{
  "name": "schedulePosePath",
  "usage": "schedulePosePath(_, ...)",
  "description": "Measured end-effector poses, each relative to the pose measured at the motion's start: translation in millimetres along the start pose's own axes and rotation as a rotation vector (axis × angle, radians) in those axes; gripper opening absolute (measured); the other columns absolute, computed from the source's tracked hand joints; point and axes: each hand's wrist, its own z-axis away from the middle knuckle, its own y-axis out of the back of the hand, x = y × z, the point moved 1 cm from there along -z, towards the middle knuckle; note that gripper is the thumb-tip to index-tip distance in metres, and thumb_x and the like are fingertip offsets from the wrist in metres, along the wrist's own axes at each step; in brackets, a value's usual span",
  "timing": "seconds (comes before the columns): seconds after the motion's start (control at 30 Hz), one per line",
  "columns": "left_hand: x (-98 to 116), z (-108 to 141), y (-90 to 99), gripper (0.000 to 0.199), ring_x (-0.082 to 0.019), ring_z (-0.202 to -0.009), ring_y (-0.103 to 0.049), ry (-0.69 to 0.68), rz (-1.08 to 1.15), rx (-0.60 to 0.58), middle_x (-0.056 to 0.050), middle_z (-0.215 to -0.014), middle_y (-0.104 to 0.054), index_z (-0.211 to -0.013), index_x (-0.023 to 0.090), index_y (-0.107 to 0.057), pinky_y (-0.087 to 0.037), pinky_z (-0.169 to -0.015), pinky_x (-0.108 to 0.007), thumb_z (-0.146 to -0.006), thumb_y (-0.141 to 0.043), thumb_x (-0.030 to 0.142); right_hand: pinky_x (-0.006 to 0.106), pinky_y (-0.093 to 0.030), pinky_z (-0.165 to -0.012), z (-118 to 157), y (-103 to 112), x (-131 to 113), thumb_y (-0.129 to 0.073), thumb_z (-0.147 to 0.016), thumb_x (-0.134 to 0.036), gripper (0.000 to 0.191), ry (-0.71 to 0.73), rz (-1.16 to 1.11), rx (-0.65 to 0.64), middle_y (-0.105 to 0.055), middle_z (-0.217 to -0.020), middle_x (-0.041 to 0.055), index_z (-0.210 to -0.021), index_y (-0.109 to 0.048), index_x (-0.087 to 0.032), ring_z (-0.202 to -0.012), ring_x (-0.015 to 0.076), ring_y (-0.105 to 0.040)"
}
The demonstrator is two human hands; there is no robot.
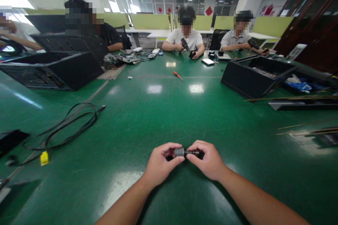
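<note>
At 6 o'clock, low over the green desk, the left hand pinches the grey barrel end of a small cylindrical part while the right hand grips its dark shaft end. A black cable coils at 9 o'clock; an orange-handled screwdriver lies far off at 12.

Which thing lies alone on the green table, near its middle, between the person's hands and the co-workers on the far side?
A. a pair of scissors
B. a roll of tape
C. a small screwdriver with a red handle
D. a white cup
C: a small screwdriver with a red handle lies by itself on the green table, far beyond the left hand and right hand, which together hold a small metal part.
</note>
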Motion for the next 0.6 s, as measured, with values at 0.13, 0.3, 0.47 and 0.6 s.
schedulePosePath(0.13, 0.2, 1.0, 0.1, 0.032, -0.023, -0.086, -0.073, 0.004, 0.0, 0.003, -0.009, -0.094, -0.078, -0.1, 0.015, -0.074, -0.057, -0.082, -0.033, -0.071, -0.08, 0.026, 0.027, -0.045, -0.065, 0.0, 0.3, -0.3, -0.072, -0.081, -0.019, 0.003, 0.0, 0.011, -0.001, -0.07, -0.076, 0.0028, -0.082, -0.075, -0.019, -0.07, 0.0168, -0.063)
schedulePosePath(0.3, 0.4, 1.2, 0.2, 0.032, -0.023, -0.087, -0.074, 0.004, 0.008, 0.01, -0.009, -0.094, -0.078, -0.1, 0.015, -0.074, -0.057, -0.083, -0.033, -0.071, -0.08, 0.026, 0.027, -0.046, -0.064, 0.2, 0.9, 0.3, -0.072, -0.081, -0.02, 0.003, 0.0, 0.017, 0.003, -0.07, -0.076, 0.0031, -0.082, -0.075, -0.019, -0.071, 0.0173, -0.063)
schedulePosePath(0.47, 1.1, 0.6, 0.7, 0.032, -0.023, -0.086, -0.074, 0.008, 0.015, 0.006, -0.009, -0.093, -0.078, -0.1, 0.015, -0.074, -0.057, -0.082, -0.033, -0.071, -0.081, 0.026, 0.026, -0.045, -0.063, 0.2, 1.3, 1.4, -0.072, -0.081, -0.02, 0.003, 0.004, 0.019, 0.012, -0.068, -0.074, 0.0024, -0.082, -0.074, -0.019, -0.068, 0.0165, -0.061)
schedulePosePath(0.6, 0.7, -0.1, 1.1, 0.033, -0.023, -0.085, -0.074, 0.012, 0.017, 0.011, -0.009, -0.093, -0.078, -0.101, 0.014, -0.073, -0.057, -0.082, -0.033, -0.071, -0.081, 0.026, 0.026, -0.044, -0.062, 0.7, 1.2, 1.6, -0.072, -0.081, -0.02, 0.003, 0.0, 0.014, 0.012, -0.067, -0.073, 0.0021, -0.082, -0.074, -0.018, -0.067, 0.0159, -0.06)
